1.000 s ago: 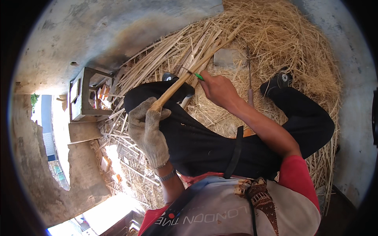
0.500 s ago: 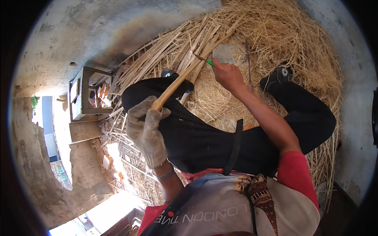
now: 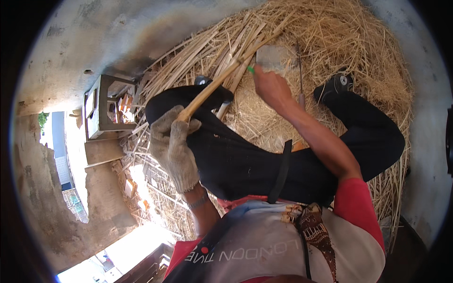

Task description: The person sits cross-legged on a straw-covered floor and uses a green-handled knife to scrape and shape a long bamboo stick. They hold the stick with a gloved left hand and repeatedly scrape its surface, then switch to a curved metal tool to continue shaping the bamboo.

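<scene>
My left hand (image 3: 175, 146), in a knitted work glove, is closed around the near end of a long pale stick (image 3: 214, 87), which looks like bamboo or wood. The stick slants up and away over my left leg, and its far end reaches the straw. In my bare right hand (image 3: 273, 89) is a small knife (image 3: 250, 69) with a green handle. Its blade, blurred and hard to make out, points left to the stick and seems to touch it partway along.
Loose straw and split strips (image 3: 184, 63) cover the floor around my legs. A grey block (image 3: 272, 55) lies ahead, beside a thin long tool with a wooden handle (image 3: 301, 100). At the left stands a box-like frame (image 3: 109, 106) against a worn wall (image 3: 85, 42). Another wall curves along the right.
The whole view has shifted slightly. The knife sits a little farther away along the stick and its blade shows less clearly. Both hands keep their hold.
</scene>
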Available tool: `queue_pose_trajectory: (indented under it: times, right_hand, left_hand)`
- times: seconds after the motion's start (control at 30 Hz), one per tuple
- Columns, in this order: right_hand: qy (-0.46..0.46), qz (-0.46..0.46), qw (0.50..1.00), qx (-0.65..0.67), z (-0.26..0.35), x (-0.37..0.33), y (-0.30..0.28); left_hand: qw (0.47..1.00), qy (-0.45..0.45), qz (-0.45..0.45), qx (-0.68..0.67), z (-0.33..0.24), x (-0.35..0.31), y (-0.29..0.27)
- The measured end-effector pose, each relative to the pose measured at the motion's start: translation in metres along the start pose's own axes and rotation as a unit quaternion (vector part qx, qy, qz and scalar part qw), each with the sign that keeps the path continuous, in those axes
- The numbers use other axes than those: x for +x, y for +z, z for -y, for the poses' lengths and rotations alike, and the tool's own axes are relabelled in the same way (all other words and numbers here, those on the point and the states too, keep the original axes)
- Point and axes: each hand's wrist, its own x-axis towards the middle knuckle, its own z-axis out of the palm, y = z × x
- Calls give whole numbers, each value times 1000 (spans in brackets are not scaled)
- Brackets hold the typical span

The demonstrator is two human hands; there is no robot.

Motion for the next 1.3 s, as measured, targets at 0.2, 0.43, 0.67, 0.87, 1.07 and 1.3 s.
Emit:
queue_pose_trajectory:
  times: [0.2,0.43,0.67,0.87,1.07,1.3]
  right_hand:
    - [87,12,996,-32,-59,37,7]
    - [120,8,991,52,-39,28,-15]
    - [-23,-89,989,119,-20,8,3]
    - [-8,-29,999,39,-14,14,-3]
    - [-25,-52,998,-20,-37,50,9]
    - [30,21,995,-90,-48,39,19]
  left_hand:
    - [997,-20,28,-71,-7,4,15]
    - [996,-56,31,-67,-21,-2,21]
    - [996,-33,53,-60,-14,2,19]
    - [996,-36,50,-65,-4,2,11]
    - [994,-22,-1,-104,-3,24,19]
    - [993,-44,3,-106,-3,26,2]
